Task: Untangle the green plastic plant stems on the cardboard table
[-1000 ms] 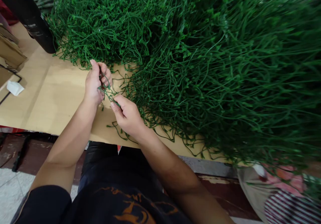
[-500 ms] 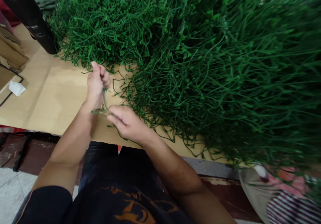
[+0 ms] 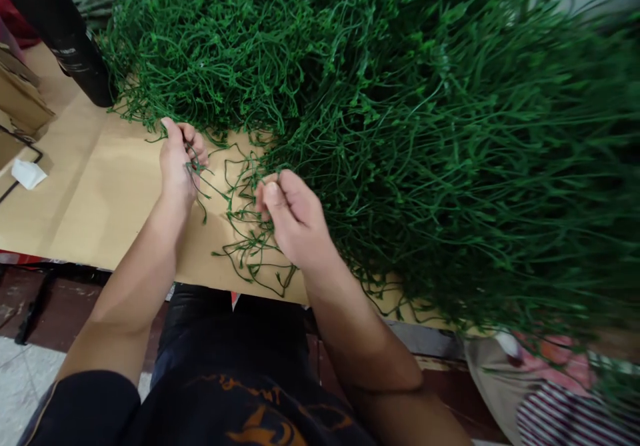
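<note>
Above a tan worktop (image 3: 125,186), holds thin green stems (image 3: 215,191) in loosely curled fingers (image 3: 199,151) of the left hand (image 3: 178,166), slanting lengthwise toward the right hand (image 3: 296,219); pinches right fingers together on contents impossible to tell, nearer the green heap (image 3: 380,113) spreading rightward.

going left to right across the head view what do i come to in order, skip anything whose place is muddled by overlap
White scrap → left hand → right hand → striped cloth.
</note>
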The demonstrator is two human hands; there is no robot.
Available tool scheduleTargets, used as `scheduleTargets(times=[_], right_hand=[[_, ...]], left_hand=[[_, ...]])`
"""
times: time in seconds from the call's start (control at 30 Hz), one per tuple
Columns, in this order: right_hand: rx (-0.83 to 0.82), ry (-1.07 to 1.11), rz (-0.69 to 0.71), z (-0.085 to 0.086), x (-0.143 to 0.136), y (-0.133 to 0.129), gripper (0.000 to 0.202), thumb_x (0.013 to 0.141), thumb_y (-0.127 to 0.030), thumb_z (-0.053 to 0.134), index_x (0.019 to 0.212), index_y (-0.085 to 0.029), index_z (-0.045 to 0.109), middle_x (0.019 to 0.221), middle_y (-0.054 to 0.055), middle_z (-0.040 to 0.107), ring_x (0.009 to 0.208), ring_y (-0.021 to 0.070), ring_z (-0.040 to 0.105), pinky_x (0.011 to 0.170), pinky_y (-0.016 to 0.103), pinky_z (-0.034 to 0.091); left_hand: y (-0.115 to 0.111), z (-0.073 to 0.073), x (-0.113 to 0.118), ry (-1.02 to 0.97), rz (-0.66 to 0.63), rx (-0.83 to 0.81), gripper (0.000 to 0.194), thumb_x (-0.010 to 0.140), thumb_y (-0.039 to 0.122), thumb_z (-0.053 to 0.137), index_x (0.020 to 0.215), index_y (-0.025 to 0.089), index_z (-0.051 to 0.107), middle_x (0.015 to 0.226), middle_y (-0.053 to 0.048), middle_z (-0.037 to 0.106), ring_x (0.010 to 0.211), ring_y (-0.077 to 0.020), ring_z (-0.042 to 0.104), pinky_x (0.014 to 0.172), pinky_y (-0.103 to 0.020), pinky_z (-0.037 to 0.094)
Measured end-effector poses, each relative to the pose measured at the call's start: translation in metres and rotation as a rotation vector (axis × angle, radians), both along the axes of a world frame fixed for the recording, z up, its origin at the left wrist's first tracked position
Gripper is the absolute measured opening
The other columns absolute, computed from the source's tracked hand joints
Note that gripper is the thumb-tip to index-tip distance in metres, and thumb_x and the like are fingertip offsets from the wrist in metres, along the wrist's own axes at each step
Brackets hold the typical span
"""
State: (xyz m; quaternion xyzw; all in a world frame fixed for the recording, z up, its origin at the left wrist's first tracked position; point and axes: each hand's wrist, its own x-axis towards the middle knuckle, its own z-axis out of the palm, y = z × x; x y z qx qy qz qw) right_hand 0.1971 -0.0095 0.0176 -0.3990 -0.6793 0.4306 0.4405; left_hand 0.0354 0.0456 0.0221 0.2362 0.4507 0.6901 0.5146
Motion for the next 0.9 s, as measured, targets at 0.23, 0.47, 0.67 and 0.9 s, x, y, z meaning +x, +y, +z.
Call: scheduleTargets(times=[0.23,0.47,0.67,0.9], right_hand=[[-0.188,0.051,0.129,-0.039,-0.032,0.013,0.043,0.087,-0.063,0.036,0.073,-0.023,0.033,0.069,-0.002,0.049,0.053,0.0079,0.041,0.048,0.024,0.036],[0.046,0.001,-0.066,-0.041,-0.034,0.013,0.026,0.088,-0.045,0.044,0.077,-0.022,0.036,0.067,-0.003,0.04,0.059,0.0098,0.038,0.057,0.027,0.034],[0.039,-0.022,-0.145,-0.044,-0.034,0.01,0.022,0.084,-0.03,0.052,0.1,-0.021,0.04,0.068,-0.005,0.041,0.059,0.0101,0.04,0.058,0.027,0.035],[0.201,-0.03,-0.266,-0.027,-0.017,0.015,0.014,0.087,-0.031,0.05,0.097,-0.02,0.047,0.07,-0.003,0.041,0.059,0.0095,0.041,0.057,0.027,0.037]], left_hand=[[-0.003,-0.009,0.016,0.136,0.02,0.029,0.053,0.088,0.061,0.031,0.056,0.019,0.035,0.045,0.005,0.027,0.037,-0.0059,0.024,0.039,-0.02,0.022],[-0.006,-0.012,0.023,0.127,-0.016,0.063,0.049,0.091,0.052,0.036,0.055,0.018,0.041,0.048,0.004,0.033,0.038,-0.0056,0.03,0.041,-0.019,0.024],[-0.007,-0.014,0.024,0.114,-0.007,0.037,0.046,0.091,0.05,0.039,0.059,0.018,0.044,0.051,0.004,0.037,0.04,-0.0048,0.034,0.042,-0.018,0.027],[-0.005,-0.013,0.023,0.086,0.015,0.02,0.044,0.093,0.048,0.037,0.06,0.018,0.045,0.05,0.005,0.031,0.039,-0.0052,0.033,0.04,-0.018,0.026]])
